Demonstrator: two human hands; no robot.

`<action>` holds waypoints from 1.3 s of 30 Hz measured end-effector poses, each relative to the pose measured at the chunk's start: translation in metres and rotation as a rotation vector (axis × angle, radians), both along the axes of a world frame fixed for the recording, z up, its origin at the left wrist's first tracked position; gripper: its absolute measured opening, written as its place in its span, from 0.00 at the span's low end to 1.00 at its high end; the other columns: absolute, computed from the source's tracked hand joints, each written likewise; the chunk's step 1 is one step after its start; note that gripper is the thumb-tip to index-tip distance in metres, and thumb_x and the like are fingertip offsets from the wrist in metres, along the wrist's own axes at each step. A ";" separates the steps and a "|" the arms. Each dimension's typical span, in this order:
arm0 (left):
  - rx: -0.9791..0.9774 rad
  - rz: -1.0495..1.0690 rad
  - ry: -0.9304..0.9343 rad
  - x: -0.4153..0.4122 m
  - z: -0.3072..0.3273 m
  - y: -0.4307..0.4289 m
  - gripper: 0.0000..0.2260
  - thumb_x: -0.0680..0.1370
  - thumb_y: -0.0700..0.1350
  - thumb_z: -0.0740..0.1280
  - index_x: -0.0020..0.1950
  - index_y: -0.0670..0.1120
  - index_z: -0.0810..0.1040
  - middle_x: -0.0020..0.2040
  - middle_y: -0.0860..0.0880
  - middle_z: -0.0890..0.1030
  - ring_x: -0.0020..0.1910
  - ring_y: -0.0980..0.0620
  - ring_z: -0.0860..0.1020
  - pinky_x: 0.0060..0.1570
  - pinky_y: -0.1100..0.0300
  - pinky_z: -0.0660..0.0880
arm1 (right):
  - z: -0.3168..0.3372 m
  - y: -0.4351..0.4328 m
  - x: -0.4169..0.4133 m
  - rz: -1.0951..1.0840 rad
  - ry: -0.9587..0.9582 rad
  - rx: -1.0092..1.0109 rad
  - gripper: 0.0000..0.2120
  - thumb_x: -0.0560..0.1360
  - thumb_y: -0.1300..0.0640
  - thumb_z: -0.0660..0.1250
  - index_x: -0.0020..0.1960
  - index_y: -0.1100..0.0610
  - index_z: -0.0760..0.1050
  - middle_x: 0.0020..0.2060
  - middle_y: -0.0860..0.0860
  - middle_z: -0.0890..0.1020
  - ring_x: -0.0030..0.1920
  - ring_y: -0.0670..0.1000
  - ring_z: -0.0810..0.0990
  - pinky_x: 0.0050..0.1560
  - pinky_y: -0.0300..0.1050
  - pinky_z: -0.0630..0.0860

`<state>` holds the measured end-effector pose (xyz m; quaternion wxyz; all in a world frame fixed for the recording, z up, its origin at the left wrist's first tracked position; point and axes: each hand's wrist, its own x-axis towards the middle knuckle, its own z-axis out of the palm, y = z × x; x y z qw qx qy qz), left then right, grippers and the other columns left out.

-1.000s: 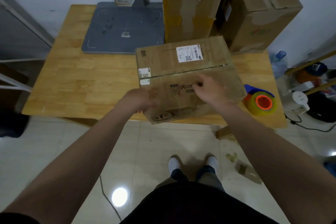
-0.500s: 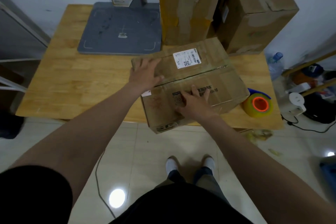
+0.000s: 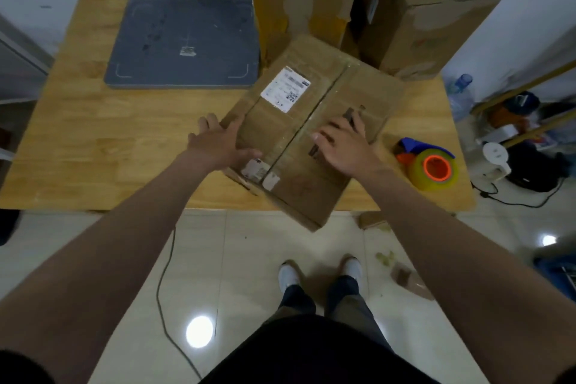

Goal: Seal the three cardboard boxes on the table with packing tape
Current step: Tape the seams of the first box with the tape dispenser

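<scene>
Round it swings! Since the earlier frame the low box has turned on the desk, and its centre seam now runs on a diagonal, from the near edge away toward the far right corner. One corner of it hangs out past the near edge.

At the far edge stand the two tall boxes, the second toward the far right corner, both just behind the low one. The grey stand base sits at the far left.

Near the right near corner waits the tape dispenser, yellow roll, orange core, untouched.

Now the hands. The left hand is at the box's left side, fingers fairly straight along the wall, thumb lying on the top flap; it steadies and closes on nothing. The right hand lies flat and spread on the right flap, just right of the seam, pressing it down.

No fresh tape shows on the seam, so sealing looks yet to begin. The dispenser lies to the right of the box, and the right hand is plainly the nearer one to fetch it.
</scene>
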<state>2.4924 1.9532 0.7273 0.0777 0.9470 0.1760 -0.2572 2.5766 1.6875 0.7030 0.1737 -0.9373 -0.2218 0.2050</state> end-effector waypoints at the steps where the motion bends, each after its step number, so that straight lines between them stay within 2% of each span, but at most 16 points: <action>1: 0.029 0.001 0.036 -0.011 0.000 -0.006 0.52 0.69 0.78 0.63 0.83 0.59 0.41 0.74 0.37 0.56 0.74 0.35 0.57 0.67 0.37 0.66 | 0.005 -0.004 0.008 0.040 0.020 0.004 0.22 0.83 0.36 0.51 0.67 0.42 0.75 0.78 0.51 0.64 0.81 0.52 0.45 0.78 0.61 0.33; 2: 0.042 -0.002 0.064 -0.021 -0.001 -0.012 0.57 0.67 0.78 0.66 0.83 0.56 0.39 0.74 0.37 0.56 0.73 0.35 0.57 0.66 0.38 0.67 | 0.013 -0.006 0.014 0.053 0.063 0.001 0.20 0.82 0.38 0.56 0.70 0.43 0.74 0.80 0.49 0.60 0.81 0.54 0.40 0.77 0.58 0.33; 4: 0.042 -0.026 0.092 -0.035 -0.002 -0.024 0.64 0.63 0.75 0.74 0.82 0.53 0.37 0.73 0.36 0.56 0.72 0.35 0.60 0.65 0.38 0.68 | 0.019 -0.009 0.018 0.040 0.128 -0.056 0.24 0.80 0.36 0.60 0.74 0.41 0.70 0.82 0.47 0.54 0.80 0.57 0.34 0.77 0.63 0.34; 7: 0.064 -0.047 0.093 -0.040 -0.003 -0.044 0.65 0.63 0.71 0.77 0.83 0.50 0.37 0.73 0.35 0.58 0.70 0.35 0.64 0.64 0.41 0.70 | 0.011 -0.010 0.002 0.013 0.166 -0.207 0.37 0.73 0.27 0.61 0.78 0.38 0.59 0.82 0.49 0.44 0.79 0.63 0.35 0.75 0.72 0.41; 9: 0.087 -0.030 0.083 -0.033 -0.003 -0.057 0.65 0.62 0.72 0.77 0.83 0.50 0.38 0.72 0.35 0.60 0.68 0.35 0.67 0.64 0.42 0.70 | 0.009 -0.014 -0.016 -0.059 0.207 -0.192 0.43 0.69 0.27 0.65 0.79 0.37 0.54 0.81 0.45 0.40 0.78 0.65 0.32 0.73 0.76 0.47; 12: 0.111 0.025 0.102 -0.017 -0.001 -0.070 0.66 0.60 0.72 0.78 0.83 0.53 0.39 0.71 0.36 0.63 0.67 0.36 0.70 0.64 0.43 0.70 | 0.008 -0.025 -0.033 -0.081 0.146 -0.036 0.43 0.64 0.30 0.72 0.76 0.39 0.62 0.79 0.43 0.45 0.78 0.62 0.37 0.72 0.78 0.50; 16: 0.069 0.104 0.080 0.005 0.001 -0.074 0.65 0.60 0.70 0.79 0.83 0.56 0.41 0.72 0.36 0.63 0.69 0.35 0.69 0.65 0.40 0.68 | 0.001 -0.038 -0.010 -0.087 -0.002 0.052 0.38 0.68 0.27 0.69 0.73 0.42 0.69 0.79 0.44 0.56 0.79 0.53 0.45 0.73 0.75 0.50; 19: 0.008 0.159 0.040 0.022 0.003 -0.073 0.64 0.59 0.68 0.81 0.83 0.57 0.42 0.72 0.37 0.62 0.71 0.34 0.67 0.66 0.39 0.68 | 0.003 -0.039 0.017 -0.106 -0.047 0.072 0.36 0.71 0.27 0.65 0.74 0.43 0.69 0.79 0.44 0.61 0.79 0.52 0.50 0.74 0.72 0.52; 23: 0.004 0.199 0.001 0.036 0.005 -0.077 0.64 0.59 0.67 0.82 0.83 0.58 0.44 0.72 0.37 0.63 0.70 0.33 0.68 0.65 0.40 0.69 | 0.005 -0.035 0.039 -0.103 -0.019 0.060 0.33 0.74 0.29 0.63 0.75 0.43 0.69 0.78 0.45 0.62 0.80 0.53 0.51 0.73 0.74 0.53; 27: 0.050 0.204 0.040 0.042 0.009 -0.087 0.64 0.61 0.67 0.81 0.83 0.56 0.42 0.73 0.36 0.62 0.69 0.32 0.68 0.65 0.40 0.69 | 0.007 -0.059 0.047 -0.160 0.069 0.311 0.28 0.78 0.38 0.65 0.76 0.42 0.68 0.78 0.45 0.62 0.79 0.50 0.56 0.78 0.62 0.56; 29: 0.089 0.189 0.100 0.046 0.015 -0.098 0.62 0.64 0.65 0.80 0.83 0.53 0.41 0.75 0.34 0.59 0.71 0.31 0.66 0.67 0.39 0.67 | 0.005 -0.082 0.040 -0.182 0.138 0.413 0.28 0.80 0.42 0.65 0.78 0.41 0.64 0.80 0.45 0.58 0.80 0.50 0.54 0.78 0.55 0.55; 31: 0.089 0.144 0.119 0.054 0.022 -0.116 0.59 0.66 0.62 0.80 0.83 0.53 0.43 0.78 0.34 0.53 0.74 0.30 0.60 0.69 0.35 0.63 | -0.002 -0.108 0.032 -0.184 0.094 0.401 0.28 0.81 0.45 0.66 0.79 0.43 0.62 0.79 0.47 0.60 0.79 0.51 0.55 0.78 0.52 0.57; 34: -0.091 -0.025 -0.037 0.068 0.028 -0.158 0.50 0.74 0.53 0.76 0.82 0.58 0.42 0.79 0.43 0.50 0.78 0.35 0.50 0.73 0.30 0.53 | -0.020 -0.152 0.028 -0.287 -0.007 0.350 0.26 0.79 0.52 0.69 0.76 0.51 0.69 0.72 0.54 0.70 0.73 0.57 0.67 0.74 0.54 0.65; 37: -0.256 -0.108 -0.195 0.087 0.029 -0.203 0.39 0.80 0.54 0.68 0.83 0.60 0.46 0.81 0.50 0.52 0.80 0.41 0.50 0.76 0.35 0.55 | -0.035 -0.190 0.038 -0.445 -0.001 0.203 0.23 0.78 0.57 0.69 0.73 0.55 0.73 0.66 0.60 0.74 0.65 0.64 0.75 0.67 0.54 0.69; 39: -0.316 -0.167 -0.203 0.100 0.022 -0.228 0.31 0.82 0.57 0.64 0.83 0.58 0.54 0.82 0.52 0.54 0.81 0.43 0.49 0.76 0.38 0.57 | -0.043 -0.214 0.048 -0.551 0.094 0.077 0.25 0.79 0.56 0.66 0.75 0.55 0.68 0.68 0.62 0.70 0.65 0.69 0.73 0.68 0.57 0.67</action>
